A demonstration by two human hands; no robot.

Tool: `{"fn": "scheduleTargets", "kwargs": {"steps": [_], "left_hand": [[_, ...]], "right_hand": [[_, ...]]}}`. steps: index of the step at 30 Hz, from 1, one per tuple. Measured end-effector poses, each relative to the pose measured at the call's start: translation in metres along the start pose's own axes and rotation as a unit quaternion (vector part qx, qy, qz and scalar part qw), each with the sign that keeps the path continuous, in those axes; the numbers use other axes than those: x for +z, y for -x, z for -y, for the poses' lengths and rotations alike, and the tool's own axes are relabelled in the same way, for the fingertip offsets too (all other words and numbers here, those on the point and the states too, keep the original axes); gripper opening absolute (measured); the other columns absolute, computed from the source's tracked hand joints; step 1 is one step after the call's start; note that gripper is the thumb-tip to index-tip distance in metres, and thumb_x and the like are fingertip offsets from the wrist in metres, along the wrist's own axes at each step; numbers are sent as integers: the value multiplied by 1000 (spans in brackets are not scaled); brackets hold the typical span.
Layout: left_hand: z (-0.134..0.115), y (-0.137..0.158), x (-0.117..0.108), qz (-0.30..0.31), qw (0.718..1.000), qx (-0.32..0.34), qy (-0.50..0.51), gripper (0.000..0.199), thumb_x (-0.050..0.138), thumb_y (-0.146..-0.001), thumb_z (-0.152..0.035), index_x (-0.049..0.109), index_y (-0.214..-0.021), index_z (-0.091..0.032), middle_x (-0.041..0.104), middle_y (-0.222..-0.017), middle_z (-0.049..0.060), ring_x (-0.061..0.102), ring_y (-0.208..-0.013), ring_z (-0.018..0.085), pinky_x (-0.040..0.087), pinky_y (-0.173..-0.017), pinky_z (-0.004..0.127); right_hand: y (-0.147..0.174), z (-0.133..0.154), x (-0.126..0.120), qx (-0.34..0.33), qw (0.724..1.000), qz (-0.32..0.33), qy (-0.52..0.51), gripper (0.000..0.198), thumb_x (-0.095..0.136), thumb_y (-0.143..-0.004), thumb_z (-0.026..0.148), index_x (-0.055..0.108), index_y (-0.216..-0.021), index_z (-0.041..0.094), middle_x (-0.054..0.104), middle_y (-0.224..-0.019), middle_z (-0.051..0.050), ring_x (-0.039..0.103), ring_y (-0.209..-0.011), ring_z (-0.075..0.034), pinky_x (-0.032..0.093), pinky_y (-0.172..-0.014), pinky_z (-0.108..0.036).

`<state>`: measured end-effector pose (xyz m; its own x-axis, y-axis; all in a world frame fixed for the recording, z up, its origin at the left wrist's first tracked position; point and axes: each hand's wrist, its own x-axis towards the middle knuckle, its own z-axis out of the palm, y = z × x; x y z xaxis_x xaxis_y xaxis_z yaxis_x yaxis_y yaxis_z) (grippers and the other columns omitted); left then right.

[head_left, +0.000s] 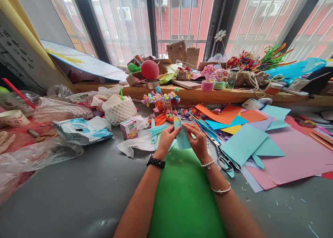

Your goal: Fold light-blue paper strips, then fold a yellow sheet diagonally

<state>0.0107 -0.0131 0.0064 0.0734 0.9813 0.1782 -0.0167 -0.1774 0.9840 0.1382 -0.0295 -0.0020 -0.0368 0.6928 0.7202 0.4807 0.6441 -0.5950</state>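
A light blue piece of paper (183,140) is held up between my two hands, over the far end of a green sheet (187,193). My left hand (168,138) pinches its upper left edge between thumb and fingers. On the other side, my right hand (198,141) grips the upper right edge the same way. Scissors (224,160) lie on the table just right of my right hand. Light blue paper strips (156,130) lie beyond my left hand, beside a crumpled white tissue (136,145).
Coloured paper sheets (293,151) spread over the right side. To the left are a wet-wipe pack (83,131), a small pink box (129,128) and a fruit in a foam net (119,109). Pipe-cleaner flowers (161,98) stand ahead, below a cluttered wooden ledge (187,96) with a red balloon (150,70).
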Motion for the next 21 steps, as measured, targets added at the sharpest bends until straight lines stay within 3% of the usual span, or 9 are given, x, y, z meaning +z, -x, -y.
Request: {"fn": "scheduleTargets", "kwargs": {"steps": [4, 9, 15, 17, 21], "left_hand": [[-2, 1, 0, -2, 998, -32, 47, 33, 59, -60, -45, 54, -60, -13, 46, -52, -4, 42, -49, 6, 34, -47, 19], [-2, 1, -1, -15, 996, -49, 75, 35, 62, -58, -44, 60, -74, -13, 57, -62, 1, 51, -56, 10, 38, -51, 20], [0, 0, -2, -15, 993, -63, 94, 36, 62, -59, -42, 62, -81, -13, 63, -72, 4, 54, -60, 12, 41, -53, 21], [0, 0, -1, -9, 994, -65, 83, 35, 62, -58, -42, 63, -79, -14, 63, -71, 3, 53, -58, 11, 40, -52, 21], [-2, 1, 0, 28, 997, -59, 49, 33, 62, -58, -41, 64, -77, -14, 62, -69, 1, 52, -57, 11, 38, -52, 20]], "right_hand": [[1, -1, 1, -9, 999, 35, 2, 42, 36, -76, 6, 51, -110, 26, 52, -115, -1, 48, -105, -15, 37, -91, -33], [2, -1, 2, -2, 999, 39, -10, 44, 36, -74, 6, 53, -108, 27, 52, -115, 1, 48, -105, -15, 39, -90, -33], [1, -2, 1, 76, 994, 12, -82, 28, 40, -72, 13, 64, -81, 24, 61, -99, -3, 53, -96, -18, 43, -82, -35], [0, -4, -1, 127, 977, -17, -170, 22, 41, -73, 18, 63, -77, 21, 61, -97, -4, 56, -90, -18, 45, -75, -34], [-4, -9, -6, 250, 915, -53, -311, 24, 46, -73, 33, 59, -88, 18, 63, -88, -7, 59, -77, -16, 46, -66, -30]]}}
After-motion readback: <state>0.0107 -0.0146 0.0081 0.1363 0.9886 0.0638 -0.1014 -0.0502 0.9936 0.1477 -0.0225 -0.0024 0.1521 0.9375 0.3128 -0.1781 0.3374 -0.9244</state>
